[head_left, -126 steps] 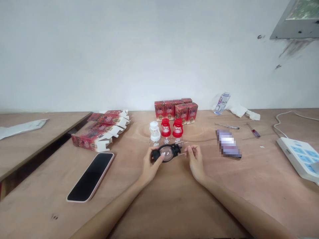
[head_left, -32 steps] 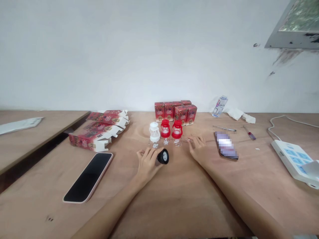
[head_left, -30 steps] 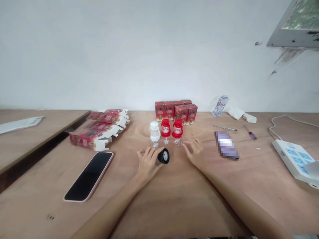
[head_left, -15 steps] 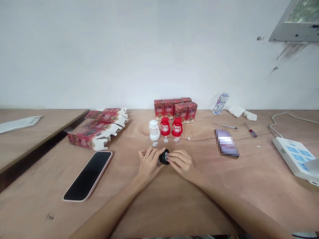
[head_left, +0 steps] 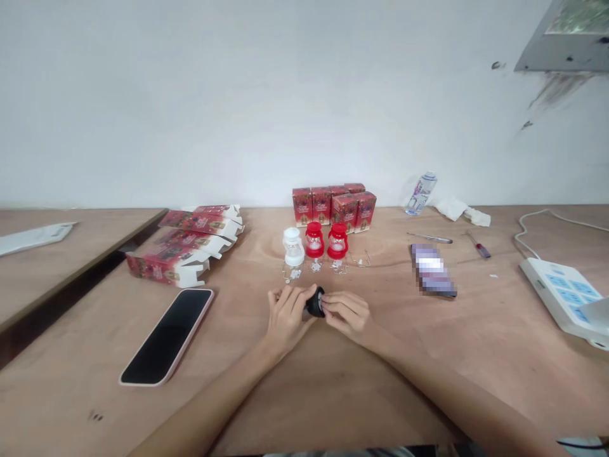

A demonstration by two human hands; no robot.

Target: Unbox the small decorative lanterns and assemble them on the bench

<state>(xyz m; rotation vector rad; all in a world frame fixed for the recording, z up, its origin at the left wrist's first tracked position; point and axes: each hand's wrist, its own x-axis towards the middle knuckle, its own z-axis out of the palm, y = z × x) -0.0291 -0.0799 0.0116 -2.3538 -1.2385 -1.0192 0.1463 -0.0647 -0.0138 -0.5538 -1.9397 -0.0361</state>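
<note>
A small black lantern [head_left: 314,301] lies on its side on the wooden table [head_left: 333,381], between my two hands. My left hand [head_left: 286,314] grips its left part with curled fingers. My right hand [head_left: 347,313] is closed too, its fingertips pinched against the lantern's right end. Just behind stand a white lantern [head_left: 293,247] and two red lanterns [head_left: 314,240] [head_left: 337,240], with small metal bits [head_left: 339,267] lying in front of them.
Several red boxes [head_left: 334,204] stand behind the lanterns. Flat red cartons [head_left: 185,246] lie at the left, a black phone [head_left: 166,336] nearer me. At the right lie another phone [head_left: 432,271], a screwdriver [head_left: 478,245], a bottle [head_left: 417,192], tissue [head_left: 460,210] and a white power strip [head_left: 564,294].
My right hand has come back from the metal bits by the red lanterns to the black lantern and now pinches its end. My left hand has kept its hold throughout.
</note>
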